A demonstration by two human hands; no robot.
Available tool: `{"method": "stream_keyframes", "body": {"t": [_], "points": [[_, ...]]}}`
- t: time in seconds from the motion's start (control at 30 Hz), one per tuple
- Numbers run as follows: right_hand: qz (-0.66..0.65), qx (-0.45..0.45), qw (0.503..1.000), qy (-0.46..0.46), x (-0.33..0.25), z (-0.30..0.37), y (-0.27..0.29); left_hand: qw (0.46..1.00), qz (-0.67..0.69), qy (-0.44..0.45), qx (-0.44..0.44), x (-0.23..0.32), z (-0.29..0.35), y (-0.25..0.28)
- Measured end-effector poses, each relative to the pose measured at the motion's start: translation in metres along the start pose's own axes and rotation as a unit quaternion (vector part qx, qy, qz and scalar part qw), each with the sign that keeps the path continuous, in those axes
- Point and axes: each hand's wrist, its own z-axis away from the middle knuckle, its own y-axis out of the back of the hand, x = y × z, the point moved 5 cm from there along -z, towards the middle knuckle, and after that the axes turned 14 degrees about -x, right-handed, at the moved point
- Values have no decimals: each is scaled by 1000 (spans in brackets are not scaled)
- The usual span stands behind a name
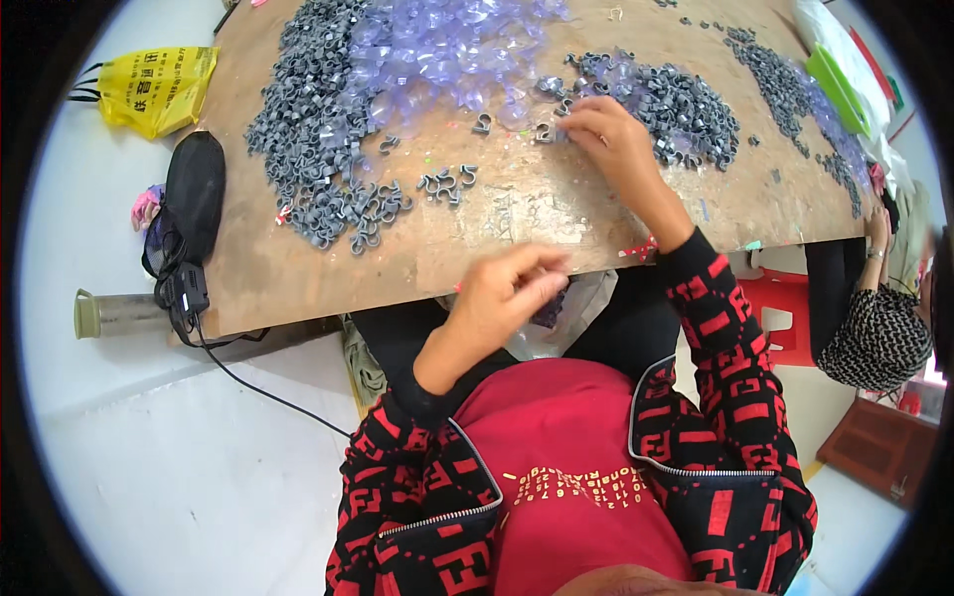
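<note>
Over the work table point(477, 233), my right hand point(621, 149) reaches forward, its fingers bent together at a small grey plastic clip point(545, 132). The clip is C-shaped and shows just left of the fingertips. My left hand point(497, 303) hovers at the table's near edge, thumb and forefinger curled towards each other; whatever they hold, if anything, is too small to make out. A heap of grey clips point(676, 109) lies beyond my right hand. Several loose clips point(447, 184) rest farther left, beside a larger grey pile point(308, 139).
Clear purplish plastic pieces point(447, 50) cover the far middle. A yellow bag point(164, 89), a black case point(194, 194) and a bottle point(124, 315) are at the left. At the right, a co-worker's hand point(878, 233) is by the table edge, near a red stool point(780, 313).
</note>
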Motion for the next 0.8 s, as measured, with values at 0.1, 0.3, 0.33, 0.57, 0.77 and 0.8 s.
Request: {"method": "stream_keyframes", "body": {"t": [0.1, 0.3, 0.33, 0.57, 0.77, 0.8], "points": [[-34, -63, 997, -5, -30, 26, 0, 992, 51, -47, 102, -9, -11, 14], [-195, -134, 970, 54, -85, 54, 8, 936, 343, 74, 1, -23, -21, 19], [-195, -132, 970, 53, -84, 54, 11, 937, 342, 74, 0, -22, -20, 19], [-172, -60, 983, -34, -32, 9, -1, 895, 442, -14, 58, -25, -14, 25], [-92, -88, 992, 16, -72, 28, -5, 858, 498, -92, 87, -38, -4, 43], [-77, -94, 990, 64, -87, 37, -2, 855, 504, -84, 90, -37, 0, 45]]}}
